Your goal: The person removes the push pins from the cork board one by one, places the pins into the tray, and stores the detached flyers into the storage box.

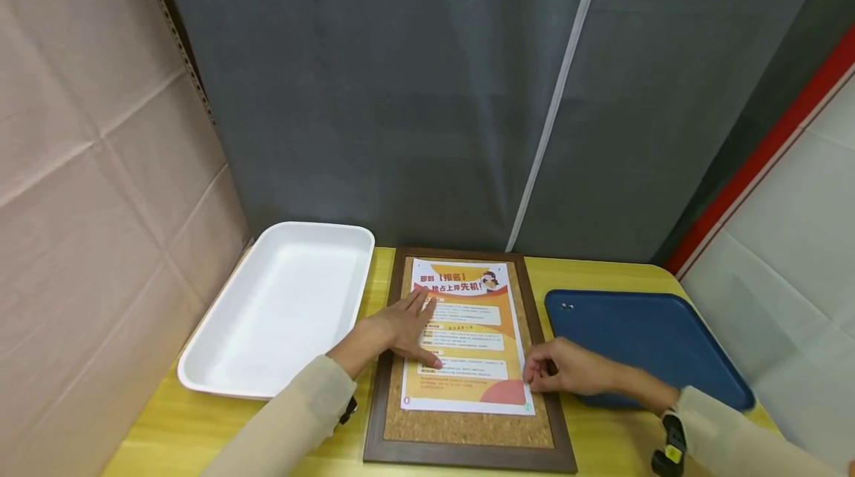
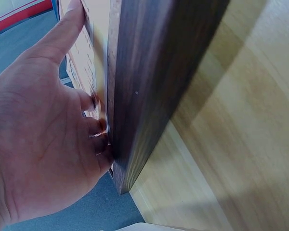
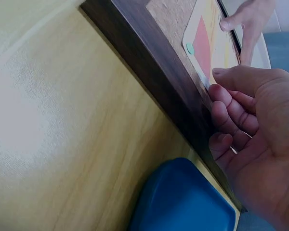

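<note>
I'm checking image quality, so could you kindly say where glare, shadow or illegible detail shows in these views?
Head view: fairly even light, but the poster has print too small to read; left wrist view: a shadow darkens the table beside the dark frame; right wrist view: pale glare washes out the table's grain toward the picture's left edge.

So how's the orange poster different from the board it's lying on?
Size: the poster is smaller, and the board shows all around it.
Colour: the poster is mostly orange and white with printing on it, while the board's bare part is speckled tan cork.
Edges: the poster has a thin paper edge, but the board has a thick dark-brown frame.
Same: both are rectangles.
</note>
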A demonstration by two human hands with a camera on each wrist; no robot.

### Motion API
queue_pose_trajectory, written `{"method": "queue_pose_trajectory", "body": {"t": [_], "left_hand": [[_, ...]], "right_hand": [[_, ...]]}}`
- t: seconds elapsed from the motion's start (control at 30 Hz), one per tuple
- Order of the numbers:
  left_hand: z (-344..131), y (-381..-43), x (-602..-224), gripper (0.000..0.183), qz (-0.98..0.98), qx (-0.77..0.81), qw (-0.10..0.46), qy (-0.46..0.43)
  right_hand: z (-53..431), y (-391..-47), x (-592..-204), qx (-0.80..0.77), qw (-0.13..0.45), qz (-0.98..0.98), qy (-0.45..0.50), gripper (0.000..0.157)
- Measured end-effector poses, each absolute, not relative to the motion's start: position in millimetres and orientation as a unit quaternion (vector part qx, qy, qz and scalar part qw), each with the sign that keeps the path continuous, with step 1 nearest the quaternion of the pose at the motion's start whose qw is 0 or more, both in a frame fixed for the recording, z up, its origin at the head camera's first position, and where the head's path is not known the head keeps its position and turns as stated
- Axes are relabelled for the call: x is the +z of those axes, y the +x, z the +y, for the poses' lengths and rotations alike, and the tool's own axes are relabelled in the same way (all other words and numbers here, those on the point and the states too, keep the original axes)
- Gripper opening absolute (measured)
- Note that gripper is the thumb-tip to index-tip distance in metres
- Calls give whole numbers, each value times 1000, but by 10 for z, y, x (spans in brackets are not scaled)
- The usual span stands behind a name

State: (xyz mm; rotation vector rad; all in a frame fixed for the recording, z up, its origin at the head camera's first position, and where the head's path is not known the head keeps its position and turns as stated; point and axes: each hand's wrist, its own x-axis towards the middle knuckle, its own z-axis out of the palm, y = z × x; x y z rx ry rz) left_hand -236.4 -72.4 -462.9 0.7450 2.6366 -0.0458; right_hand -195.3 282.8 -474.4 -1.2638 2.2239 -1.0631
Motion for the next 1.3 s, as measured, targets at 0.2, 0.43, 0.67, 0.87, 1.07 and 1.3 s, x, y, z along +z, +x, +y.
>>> {"method": "queue_pose_trajectory", "body": {"t": [0.2,0.43,0.67,0.87,1.07,1.3], "left_hand": [[-711,-2374,-4640,126,944,-15,199,264],[-717,-2379,-4654,127,944,-16,197,265],[-722,-2383,-4651,127,943,-18,198,266],[-719,-2379,-4648,127,943,-20,199,267],[-716,-2373,-4645,127,943,-20,200,265],[-719,-2371,-4630,127,943,-14,201,263]], "right_hand": [[2798,-1902,-4754,-357,190,795,-453,6],[2780,-1851,-4781,-340,187,803,-452,5],[2766,-1810,-4780,-342,197,802,-448,5],[2747,-1784,-4785,-342,188,802,-452,9],[2735,-1778,-4797,-334,182,810,-447,11],[2726,-1776,-4798,-330,179,813,-445,10]]}}
